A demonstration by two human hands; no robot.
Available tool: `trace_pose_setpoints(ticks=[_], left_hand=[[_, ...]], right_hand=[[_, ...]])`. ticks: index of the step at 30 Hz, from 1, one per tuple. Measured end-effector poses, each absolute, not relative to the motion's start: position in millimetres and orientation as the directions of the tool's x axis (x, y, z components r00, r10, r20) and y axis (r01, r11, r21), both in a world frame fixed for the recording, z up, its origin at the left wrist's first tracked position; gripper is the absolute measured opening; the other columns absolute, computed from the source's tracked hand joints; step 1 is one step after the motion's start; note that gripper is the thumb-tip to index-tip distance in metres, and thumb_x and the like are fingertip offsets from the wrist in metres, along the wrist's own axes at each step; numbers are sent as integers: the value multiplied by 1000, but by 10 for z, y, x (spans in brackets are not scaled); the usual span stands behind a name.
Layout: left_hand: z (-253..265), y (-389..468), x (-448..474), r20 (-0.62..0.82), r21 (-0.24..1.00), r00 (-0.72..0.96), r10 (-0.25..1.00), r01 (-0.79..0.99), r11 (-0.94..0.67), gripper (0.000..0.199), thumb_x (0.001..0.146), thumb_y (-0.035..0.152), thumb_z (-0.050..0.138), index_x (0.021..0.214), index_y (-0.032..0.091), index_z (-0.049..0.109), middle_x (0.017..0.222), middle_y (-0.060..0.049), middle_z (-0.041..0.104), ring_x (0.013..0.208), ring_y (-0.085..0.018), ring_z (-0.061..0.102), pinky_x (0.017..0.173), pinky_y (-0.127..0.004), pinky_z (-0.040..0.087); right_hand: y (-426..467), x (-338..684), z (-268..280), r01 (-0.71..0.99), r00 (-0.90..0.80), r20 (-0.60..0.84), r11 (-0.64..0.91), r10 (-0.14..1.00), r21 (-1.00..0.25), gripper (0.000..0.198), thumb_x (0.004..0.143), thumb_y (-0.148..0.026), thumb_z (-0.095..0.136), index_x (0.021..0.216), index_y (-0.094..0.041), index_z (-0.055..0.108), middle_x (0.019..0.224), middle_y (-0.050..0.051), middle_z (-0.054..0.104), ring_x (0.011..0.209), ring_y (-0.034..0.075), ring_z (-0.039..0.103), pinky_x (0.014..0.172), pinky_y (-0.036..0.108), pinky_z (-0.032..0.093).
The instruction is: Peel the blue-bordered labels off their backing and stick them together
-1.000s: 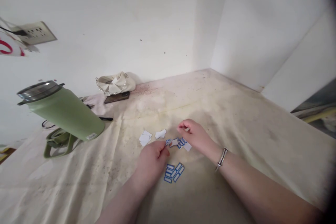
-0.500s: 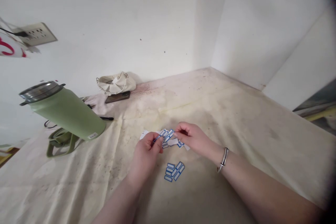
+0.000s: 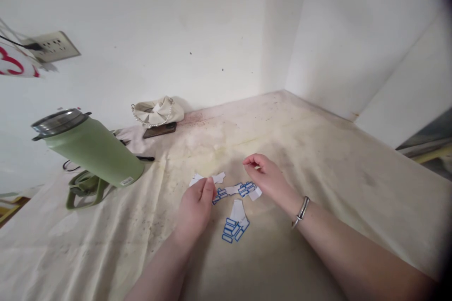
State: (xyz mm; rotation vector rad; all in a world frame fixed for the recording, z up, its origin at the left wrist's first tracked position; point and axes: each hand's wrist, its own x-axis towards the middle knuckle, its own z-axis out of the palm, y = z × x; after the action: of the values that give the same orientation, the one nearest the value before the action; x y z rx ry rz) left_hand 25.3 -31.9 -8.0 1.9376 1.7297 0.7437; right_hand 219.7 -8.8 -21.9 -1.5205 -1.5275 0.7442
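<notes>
My left hand [image 3: 197, 200] is closed, thumb pressed against the fingers; whatever it may hold is hidden. Just beyond its fingertips lie blue-bordered paper labels [image 3: 219, 195]. To the right, my right hand [image 3: 263, 174] is raised slightly, thumb and fingertips drawn together with nothing visible between them. Below it is another cluster of blue-bordered labels [image 3: 246, 189] with white pieces around it. Nearer to me sits a small group of blue-bordered labels [image 3: 231, 229], with a white paper piece [image 3: 238, 211] partly over it. More white paper scraps [image 3: 219, 178] lie behind my left hand.
A green tumbler [image 3: 97, 150] stands at the left beside its green lid with a handle [image 3: 86, 190]. Farther back are a black pen [image 3: 145, 158], a phone [image 3: 160, 130] and a cream bag [image 3: 158, 112]. The cloth-covered table [image 3: 318, 160] meets walls behind.
The labels between my hands are out of my fingers. A white piece now lies on the near group. My right hand has moved slightly right and up, away from my left.
</notes>
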Motion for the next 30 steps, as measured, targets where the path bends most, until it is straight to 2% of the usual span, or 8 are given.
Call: trace_pose_setpoints(ticks=[5, 8, 11, 13, 17, 20, 25, 30], left_hand=[[-83, -253, 230, 217, 447, 165, 962, 859, -248, 18, 82, 32, 52, 90, 22, 64, 93, -5, 64, 90, -22, 57, 76, -33, 41], [-108, -265, 255, 195, 427, 268, 943, 843, -328, 16, 79, 29, 55, 90, 22, 65, 92, -5, 64, 90, -22, 56, 78, -33, 42], [-122, -277, 277, 190, 437, 301, 935, 826, -354, 13, 80, 27, 53, 85, 22, 65, 87, -4, 64, 87, -21, 57, 76, -32, 43], [-124, -263, 262, 194, 450, 256, 947, 834, -318, 14, 81, 27, 52, 84, 22, 65, 86, -4, 64, 86, -20, 58, 75, -31, 43], [-116, -196, 162, 216, 458, 117, 969, 865, -207, 20, 84, 31, 46, 89, 23, 64, 90, -4, 65, 85, -20, 58, 73, -31, 43], [-101, -169, 108, 195, 416, 87, 977, 895, -163, 22, 83, 37, 48, 88, 23, 63, 90, -5, 64, 84, -22, 58, 71, -32, 42], [-93, -196, 162, 96, 289, 264, 960, 915, -281, 11, 68, 31, 64, 74, 21, 61, 81, -4, 61, 82, -23, 55, 68, -32, 39], [-86, -210, 203, 88, 287, 290, 953, 909, -303, 8, 72, 22, 57, 64, 21, 58, 74, -3, 59, 77, -21, 55, 65, -30, 37]], right_hand=[[-104, 2179, -270, 562, -76, 214, 220, 974, -797, 11, 77, -22, 55, 85, -19, 61, 91, 6, 59, 88, 19, 55, 73, 29, 44], [-177, 2155, -249, 607, -318, 219, 376, 922, -700, 12, 75, -22, 61, 86, -18, 62, 90, 6, 58, 89, 20, 54, 78, 30, 43], [-262, 2151, -226, 624, -538, 158, 518, 828, -586, 32, 62, -25, 75, 91, -18, 63, 95, 7, 57, 93, 23, 50, 81, 32, 42], [-299, 2158, -230, 634, -597, 133, 567, 791, -526, 41, 55, -24, 79, 92, -18, 63, 96, 7, 56, 94, 24, 48, 82, 33, 42], [-309, 2169, -248, 652, -580, 123, 549, 805, -523, 17, 63, -13, 71, 76, -18, 61, 89, 5, 57, 88, 20, 48, 77, 28, 41], [-290, 2168, -236, 657, -527, 132, 501, 840, -563, 12, 69, -7, 62, 69, -18, 58, 81, 5, 57, 83, 18, 50, 73, 26, 41], [-247, 2175, -217, 657, -377, 186, 404, 907, -636, 8, 74, -13, 59, 80, -18, 60, 86, 6, 58, 87, 20, 52, 77, 31, 42], [-175, 2211, -232, 649, -180, 221, 285, 958, -705, 11, 79, -21, 56, 89, -18, 61, 98, 8, 57, 95, 22, 53, 80, 32, 43]])
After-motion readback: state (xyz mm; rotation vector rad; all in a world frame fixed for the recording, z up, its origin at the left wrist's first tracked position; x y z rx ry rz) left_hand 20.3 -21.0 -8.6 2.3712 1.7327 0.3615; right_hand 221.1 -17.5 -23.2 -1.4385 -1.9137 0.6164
